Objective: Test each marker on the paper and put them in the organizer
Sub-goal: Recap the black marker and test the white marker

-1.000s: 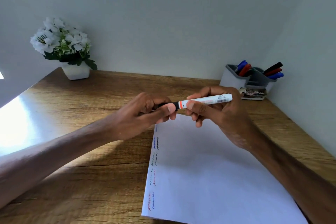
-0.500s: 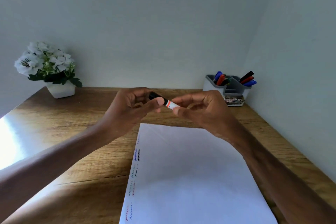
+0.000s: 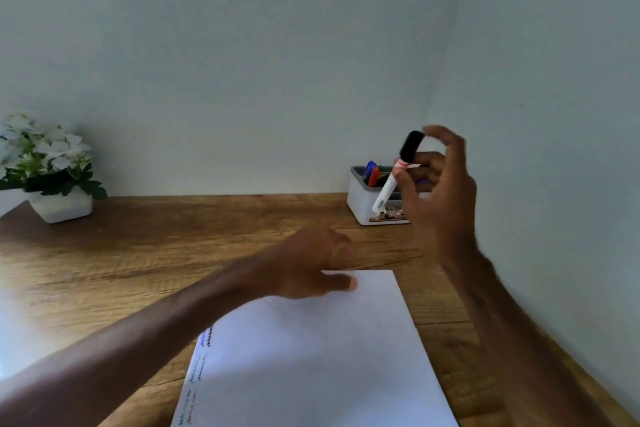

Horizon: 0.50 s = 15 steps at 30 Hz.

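Since half a second ago the hands have parted: the right hand point(image 3: 438, 191) has carried the marker point(image 3: 398, 173) up in front of the organizer point(image 3: 360, 204) at the table's point(image 3: 173, 246) back right corner, its grip clamped on the barrel, black cap uppermost. The left hand point(image 3: 311, 267) has dropped onto the paper's point(image 3: 329, 357) top edge, fingers loosely curled, holding nothing. Other markers point(image 3: 372, 173) stand in the organizer.

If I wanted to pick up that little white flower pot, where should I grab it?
Grip the small white ceramic flower pot by its two bare side walls, low down, coming from the front. Its leaves and white flowers spread over the rim, so a grab from above would crush them.
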{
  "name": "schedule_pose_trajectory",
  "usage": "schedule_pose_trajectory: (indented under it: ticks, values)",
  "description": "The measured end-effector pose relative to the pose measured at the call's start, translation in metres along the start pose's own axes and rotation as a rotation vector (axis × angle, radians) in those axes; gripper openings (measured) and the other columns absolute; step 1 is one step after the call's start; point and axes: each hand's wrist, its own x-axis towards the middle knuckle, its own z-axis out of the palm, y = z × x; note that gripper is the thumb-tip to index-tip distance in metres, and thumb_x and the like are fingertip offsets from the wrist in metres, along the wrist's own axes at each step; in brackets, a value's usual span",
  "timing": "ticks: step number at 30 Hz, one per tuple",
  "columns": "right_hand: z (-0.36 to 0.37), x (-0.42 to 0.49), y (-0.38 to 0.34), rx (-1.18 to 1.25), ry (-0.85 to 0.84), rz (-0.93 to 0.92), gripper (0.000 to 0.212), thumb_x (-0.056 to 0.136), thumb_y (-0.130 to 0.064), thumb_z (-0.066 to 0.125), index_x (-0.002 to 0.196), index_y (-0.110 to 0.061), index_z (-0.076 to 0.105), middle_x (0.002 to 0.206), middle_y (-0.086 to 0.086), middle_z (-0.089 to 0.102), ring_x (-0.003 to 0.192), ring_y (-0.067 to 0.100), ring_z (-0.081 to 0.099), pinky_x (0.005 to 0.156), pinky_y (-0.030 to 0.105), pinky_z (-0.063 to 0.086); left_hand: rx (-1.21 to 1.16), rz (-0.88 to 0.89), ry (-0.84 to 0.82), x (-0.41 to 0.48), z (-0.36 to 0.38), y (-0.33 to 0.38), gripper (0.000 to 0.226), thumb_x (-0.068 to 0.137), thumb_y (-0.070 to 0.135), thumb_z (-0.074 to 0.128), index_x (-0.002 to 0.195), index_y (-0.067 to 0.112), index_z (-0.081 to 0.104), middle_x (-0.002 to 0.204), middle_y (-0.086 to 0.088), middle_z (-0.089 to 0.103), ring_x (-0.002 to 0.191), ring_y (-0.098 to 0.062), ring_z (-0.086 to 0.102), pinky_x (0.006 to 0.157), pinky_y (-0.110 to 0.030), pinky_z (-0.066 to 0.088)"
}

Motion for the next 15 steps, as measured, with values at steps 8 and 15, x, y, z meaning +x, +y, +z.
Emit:
schedule_pose_trajectory:
  ticks: [8, 15]
  values:
    - [0.001, 0.036, 0.002, 0.065, 0.252, -0.092, 0.05, 0.097, -0.015, 0.07, 0.141, -0.012, 0.046, 0.116, 0.011, 0.075, 0.096, 0.014, 0.077, 0.078, 0.04, 0.065, 0.031, 0.012, -0.027, -0.002, 0.013, -0.003, 0.036, 0.095, 0.045, 0.065, 0.126, 0.028, 0.066, 0.129, 0.014, 0.061, 0.116, -0.003, 0.049, 0.088, -0.012, 0.038]
    - [0.032, 0.06, 0.027, -0.016, 0.188, -0.086, 0.036, 0.102, -0.012, 0.062, 0.136, -0.012, 0.051, 0.112, 0.013, 0.075, 0.099, 0.017, 0.075, 0.082, 0.036, 0.064, 0.04, 0.025, -0.022, -0.001, 0.015, -0.005, 0.038, 0.096, 0.045, 0.063, 0.129, 0.027, 0.064, 0.132, 0.011, 0.059, 0.121, -0.005, 0.046, 0.092, -0.018, 0.034]
